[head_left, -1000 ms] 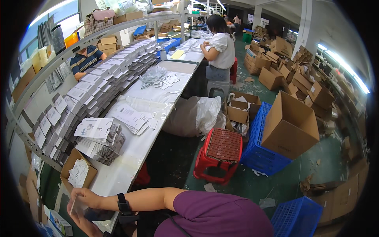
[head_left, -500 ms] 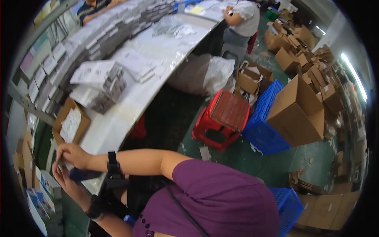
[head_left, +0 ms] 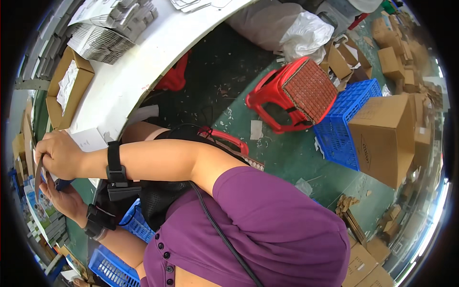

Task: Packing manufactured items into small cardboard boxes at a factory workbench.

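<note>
Across the top left runs the long white worktable [head_left: 143, 67], with stacks of flat grey cartons [head_left: 114, 24] on it and an open cardboard box [head_left: 64, 88] of white sheets beside its edge. Right of the table, on the green floor, stand a big brown cardboard box [head_left: 385, 136], a blue plastic crate [head_left: 344, 115] and a red plastic stool [head_left: 296, 95] with a woven pad on its seat, all close together. Nearer me, at the far left edge, my right hand [head_left: 62, 155] reaches across my body, its fingers curled and pinching the top of a thin flat card [head_left: 38, 174]. Just below it, my left hand [head_left: 64, 198] cups the card from underneath, fingers loosely bent; how firmly they press I cannot tell. Both wrists wear black bands.
</note>
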Demonstrator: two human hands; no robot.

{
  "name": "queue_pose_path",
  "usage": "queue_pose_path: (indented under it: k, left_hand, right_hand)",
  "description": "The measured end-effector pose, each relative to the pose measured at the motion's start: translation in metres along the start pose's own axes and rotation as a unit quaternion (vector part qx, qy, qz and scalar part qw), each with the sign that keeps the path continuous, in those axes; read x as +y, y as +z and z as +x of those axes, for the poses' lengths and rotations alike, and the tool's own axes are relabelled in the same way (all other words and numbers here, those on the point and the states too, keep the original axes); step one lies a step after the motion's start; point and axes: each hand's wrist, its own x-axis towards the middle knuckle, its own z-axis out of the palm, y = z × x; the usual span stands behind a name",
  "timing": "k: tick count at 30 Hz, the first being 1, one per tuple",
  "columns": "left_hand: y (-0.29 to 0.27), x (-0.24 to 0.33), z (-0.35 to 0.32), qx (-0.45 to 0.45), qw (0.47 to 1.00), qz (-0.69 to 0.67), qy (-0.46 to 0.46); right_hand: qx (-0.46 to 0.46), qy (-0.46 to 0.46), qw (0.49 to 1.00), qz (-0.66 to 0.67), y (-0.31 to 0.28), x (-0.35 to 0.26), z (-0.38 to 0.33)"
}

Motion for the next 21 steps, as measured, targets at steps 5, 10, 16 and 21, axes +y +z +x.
queue_pose_path:
  k: [5, 10, 16, 21]
  left_hand:
    - [-0.004, 0.001, 0.0, -0.036, 0.999, 0.009, -0.012]
    - [0.011, 0.005, -0.001, 0.003, 1.0, 0.019, -0.009]
    - [0.016, 0.008, 0.004, 0.019, 0.999, 0.023, -0.023]
    - [0.022, 0.005, 0.0, 0.043, 0.999, 0.019, -0.016]
  right_hand:
    - [-0.006, 0.023, 1.0, -0.001, 0.003, 0.004, -0.004]
    - [-0.008, 0.032, 0.999, -0.009, 0.006, 0.008, 0.001]
    - [0.01, 0.033, 0.999, 0.003, 0.01, 0.017, 0.009]
    - [0.007, 0.035, 0.999, 0.003, 0.004, 0.015, 0.008]
